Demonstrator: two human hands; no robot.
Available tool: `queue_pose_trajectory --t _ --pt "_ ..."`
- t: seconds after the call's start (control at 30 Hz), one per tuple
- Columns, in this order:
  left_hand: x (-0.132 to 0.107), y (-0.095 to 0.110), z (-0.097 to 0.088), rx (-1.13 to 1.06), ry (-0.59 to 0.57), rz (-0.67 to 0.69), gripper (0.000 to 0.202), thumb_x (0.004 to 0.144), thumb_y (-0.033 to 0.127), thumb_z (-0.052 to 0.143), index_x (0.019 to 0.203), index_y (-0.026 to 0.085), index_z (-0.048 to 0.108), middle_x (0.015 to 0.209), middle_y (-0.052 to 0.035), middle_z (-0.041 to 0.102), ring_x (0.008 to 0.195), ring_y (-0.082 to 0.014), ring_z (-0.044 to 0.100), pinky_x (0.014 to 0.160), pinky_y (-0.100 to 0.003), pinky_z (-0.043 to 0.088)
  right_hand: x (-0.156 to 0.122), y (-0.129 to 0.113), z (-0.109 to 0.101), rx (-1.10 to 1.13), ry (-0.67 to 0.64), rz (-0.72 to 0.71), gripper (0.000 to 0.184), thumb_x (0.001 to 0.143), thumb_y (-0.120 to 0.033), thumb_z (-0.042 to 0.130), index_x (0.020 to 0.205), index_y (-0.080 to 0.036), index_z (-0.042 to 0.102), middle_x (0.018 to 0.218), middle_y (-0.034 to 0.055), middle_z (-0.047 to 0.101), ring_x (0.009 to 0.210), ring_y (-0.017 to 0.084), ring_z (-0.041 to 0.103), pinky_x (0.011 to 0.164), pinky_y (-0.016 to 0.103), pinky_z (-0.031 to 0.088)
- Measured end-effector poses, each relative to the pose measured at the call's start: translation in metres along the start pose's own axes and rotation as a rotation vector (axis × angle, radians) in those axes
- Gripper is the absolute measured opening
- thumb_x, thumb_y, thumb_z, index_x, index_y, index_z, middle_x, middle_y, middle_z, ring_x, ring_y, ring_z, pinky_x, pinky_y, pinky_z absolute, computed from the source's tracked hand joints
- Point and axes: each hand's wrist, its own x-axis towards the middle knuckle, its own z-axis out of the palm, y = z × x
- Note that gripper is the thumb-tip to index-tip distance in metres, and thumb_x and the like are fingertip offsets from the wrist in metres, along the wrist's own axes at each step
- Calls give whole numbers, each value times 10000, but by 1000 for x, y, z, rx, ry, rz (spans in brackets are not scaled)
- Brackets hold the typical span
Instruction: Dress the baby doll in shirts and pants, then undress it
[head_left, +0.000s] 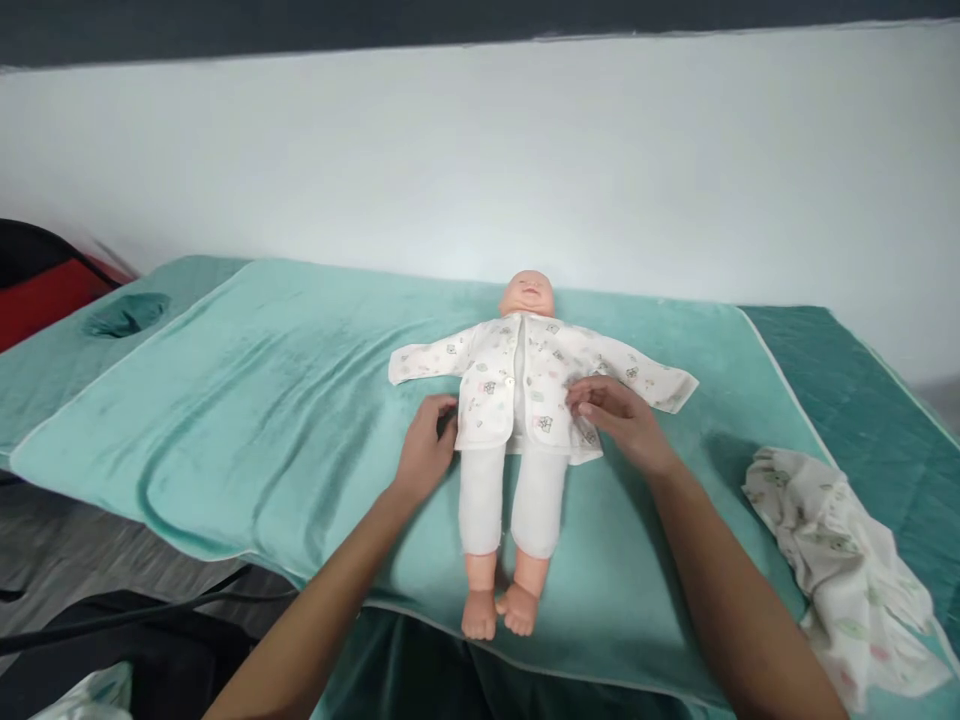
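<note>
A baby doll (513,440) lies on its back on a teal towel (285,420), head toward the wall, arms out to the sides. It wears a white printed jacket (525,375) and white trousers (510,500); its feet are bare. My left hand (426,445) rests at the jacket's lower left hem, fingers curled against the cloth. My right hand (615,415) lies on the jacket's lower right side, fingers bent and pressing the fabric near the hem.
A crumpled white printed cloth (840,570) lies at the right on the teal bed (862,380). A face hole (124,315) shows in the bed at far left. A white wall runs behind. Dark floor and cables lie at lower left.
</note>
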Motion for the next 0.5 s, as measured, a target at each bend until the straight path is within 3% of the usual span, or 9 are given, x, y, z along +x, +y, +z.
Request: queue_pose_trajectory --t 0.1,0.17,0.37,0.5 --pt "-24 -10 -10 110 -115 20 317 866 209 578 1184 216 569 1258 -95 633 1209 -255 570 1071 -451 436 -14 11 5 -89 66 7 204 893 -429 696 1007 -261 674 881 19 623 802 171 585 703 312 496" --pt "-29 -10 -13 197 -148 45 329 842 239 620 1169 215 592 1324 -101 616 1255 -287 545 1082 -480 413 -29 16 7 -193 66 2 198 919 -424 659 1021 -255 642 921 28 625 838 183 599 745 334 510" --pt "-25 -2 -7 320 -187 104 147 908 278 557 995 213 657 1269 -71 657 1185 -282 581 996 -466 422 -62 27 19 -760 113 -153 301 917 -348 650 1193 -258 572 1215 104 621 1104 275 596 927 444 501" --pt "-21 3 0 392 -200 187 253 965 258 447 1065 199 672 1243 -102 661 1152 -294 584 950 -464 433 -60 30 30 -1026 201 -155 186 886 -207 610 1068 -227 580 1098 110 640 1043 296 593 839 426 499"
